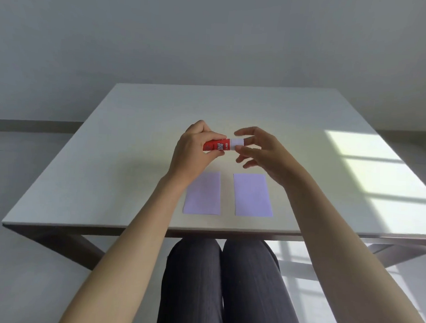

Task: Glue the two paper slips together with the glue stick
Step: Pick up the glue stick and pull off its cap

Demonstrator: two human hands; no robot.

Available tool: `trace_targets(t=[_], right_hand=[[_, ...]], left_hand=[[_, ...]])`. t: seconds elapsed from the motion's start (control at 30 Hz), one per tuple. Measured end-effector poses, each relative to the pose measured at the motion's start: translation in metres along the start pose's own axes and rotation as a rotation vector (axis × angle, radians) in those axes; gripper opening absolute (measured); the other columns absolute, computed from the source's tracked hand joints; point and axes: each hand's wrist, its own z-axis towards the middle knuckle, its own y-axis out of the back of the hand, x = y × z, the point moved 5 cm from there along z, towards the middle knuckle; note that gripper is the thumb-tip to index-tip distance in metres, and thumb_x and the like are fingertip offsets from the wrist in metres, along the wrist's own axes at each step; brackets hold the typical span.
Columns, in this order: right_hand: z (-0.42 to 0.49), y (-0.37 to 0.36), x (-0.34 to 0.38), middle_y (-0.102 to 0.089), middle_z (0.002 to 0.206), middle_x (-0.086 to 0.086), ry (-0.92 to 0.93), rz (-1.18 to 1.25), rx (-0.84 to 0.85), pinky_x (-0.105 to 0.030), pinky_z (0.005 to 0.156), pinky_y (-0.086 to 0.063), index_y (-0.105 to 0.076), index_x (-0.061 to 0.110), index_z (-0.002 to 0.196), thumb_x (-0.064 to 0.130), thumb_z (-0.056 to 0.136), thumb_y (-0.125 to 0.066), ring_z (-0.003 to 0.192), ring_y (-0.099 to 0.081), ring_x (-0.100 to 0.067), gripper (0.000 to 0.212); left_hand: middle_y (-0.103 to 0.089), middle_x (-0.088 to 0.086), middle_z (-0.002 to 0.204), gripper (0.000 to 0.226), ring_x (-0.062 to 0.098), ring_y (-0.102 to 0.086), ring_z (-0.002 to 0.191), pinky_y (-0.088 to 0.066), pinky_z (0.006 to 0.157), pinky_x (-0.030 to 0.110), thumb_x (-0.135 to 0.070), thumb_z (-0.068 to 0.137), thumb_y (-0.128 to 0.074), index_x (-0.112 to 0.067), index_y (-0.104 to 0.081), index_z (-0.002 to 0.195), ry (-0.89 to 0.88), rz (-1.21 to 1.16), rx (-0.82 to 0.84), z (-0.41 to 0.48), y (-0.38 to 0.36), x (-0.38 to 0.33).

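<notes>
Two pale purple paper slips lie side by side near the table's front edge: the left slip [203,196] and the right slip [253,195], a narrow gap between them. Above and behind them I hold a red glue stick [218,145] lying sideways, its white cap [238,142] pointing right. My left hand [195,151] grips the red body. My right hand [258,148] is at the cap, thumb and fingertips around it, the other fingers spread. My left wrist covers the left slip's upper left corner.
The white table [110,157] carries a bright patch of window light [380,181] on its right side. My legs in dark trousers [222,282] show below the front edge. A plain wall stands behind.
</notes>
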Motion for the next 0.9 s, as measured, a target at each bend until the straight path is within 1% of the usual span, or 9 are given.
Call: trace_targets(t=[0.03,0.1,0.17,0.27,0.33,0.43,0.57,0.73,0.9], right_hand=[[0.001,0.0,0.0,-0.064,0.079,-0.006,-0.035,-0.063,-0.034,-0.026,0.053,-0.05,-0.06,0.008,0.109,0.031,0.088,-0.062,0.057,-0.061,-0.019,0.031],[0.002,-0.001,-0.002,-0.062,0.059,-0.006,-0.1,-0.187,-0.155,-0.021,0.041,-0.041,-0.065,0.004,0.086,0.046,0.088,-0.055,0.037,-0.051,-0.014,0.043],[0.002,-0.001,-0.002,-0.059,0.05,-0.006,-0.082,-0.227,-0.192,-0.02,0.04,-0.038,-0.061,0.004,0.071,0.038,0.092,-0.053,0.033,-0.045,-0.013,0.041],[0.002,-0.005,-0.001,-0.061,0.068,-0.007,-0.001,-0.036,-0.046,-0.025,0.054,-0.05,-0.057,0.005,0.094,0.014,0.088,-0.061,0.053,-0.059,-0.017,0.011],[0.003,-0.004,-0.001,-0.062,0.074,-0.006,0.005,-0.043,-0.045,-0.027,0.059,-0.052,-0.055,0.008,0.103,0.017,0.086,-0.065,0.062,-0.063,-0.02,0.021],[0.007,-0.008,-0.005,-0.062,0.063,-0.006,-0.066,-0.111,-0.101,-0.029,0.052,-0.049,-0.058,0.004,0.091,0.039,0.089,-0.057,0.051,-0.059,-0.019,0.035],[0.011,-0.001,-0.001,-0.062,0.066,-0.003,0.056,-0.149,-0.151,-0.026,0.053,-0.049,-0.063,0.004,0.09,0.022,0.089,-0.06,0.054,-0.059,-0.016,0.018],[0.019,0.047,-0.012,-0.066,0.094,-0.013,0.103,-0.522,-0.502,-0.029,0.073,-0.044,-0.067,0.008,0.096,0.011,0.084,-0.061,0.081,-0.064,-0.03,0.015],[0.021,0.066,-0.044,-0.059,0.112,-0.021,0.022,-0.872,-0.459,-0.034,0.078,-0.044,-0.062,0.007,0.115,0.008,0.087,-0.05,0.099,-0.059,-0.038,0.03]], left_hand=[[-0.045,-0.004,0.079,0.033,0.016,-0.049,0.073,-0.038,0.064,0.025,-0.01,0.066,-0.08,-0.014,-0.074,0.098,0.008,-0.002,-0.004,-0.001,0.0,0.0],[-0.045,-0.005,0.079,0.033,0.015,-0.049,0.074,-0.038,0.064,0.025,-0.012,0.067,-0.08,-0.016,-0.073,0.099,0.018,0.004,-0.006,-0.002,-0.002,0.0],[-0.044,-0.006,0.08,0.033,0.015,-0.049,0.075,-0.04,0.063,0.027,-0.012,0.067,-0.08,-0.017,-0.073,0.099,0.019,0.026,-0.002,-0.004,-0.002,-0.001],[-0.045,-0.006,0.082,0.032,0.016,-0.051,0.076,-0.045,0.062,0.03,-0.015,0.068,-0.08,-0.019,-0.073,0.099,0.035,0.03,-0.002,-0.006,0.0,0.003],[-0.045,-0.007,0.082,0.032,0.015,-0.051,0.076,-0.045,0.062,0.029,-0.017,0.068,-0.08,-0.021,-0.073,0.099,0.044,0.037,-0.001,-0.006,0.001,0.002],[-0.045,-0.008,0.083,0.031,0.013,-0.051,0.077,-0.043,0.061,0.028,-0.02,0.069,-0.079,-0.022,-0.072,0.1,0.058,0.048,-0.003,-0.006,0.0,0.0],[-0.051,-0.004,0.083,0.031,0.017,-0.056,0.075,-0.048,0.064,0.03,-0.023,0.07,-0.078,-0.021,-0.072,0.101,0.095,0.028,0.03,-0.01,-0.002,0.005],[-0.067,0.001,0.083,0.021,0.019,-0.062,0.073,-0.049,0.068,0.031,-0.027,0.076,-0.072,-0.017,-0.071,0.094,0.17,0.031,-0.019,-0.021,0.014,0.026],[-0.069,-0.005,0.079,0.024,0.017,-0.07,0.073,-0.051,0.068,0.016,-0.019,0.078,-0.07,-0.014,-0.069,0.102,0.362,-0.14,-0.013,-0.029,0.018,0.037]])
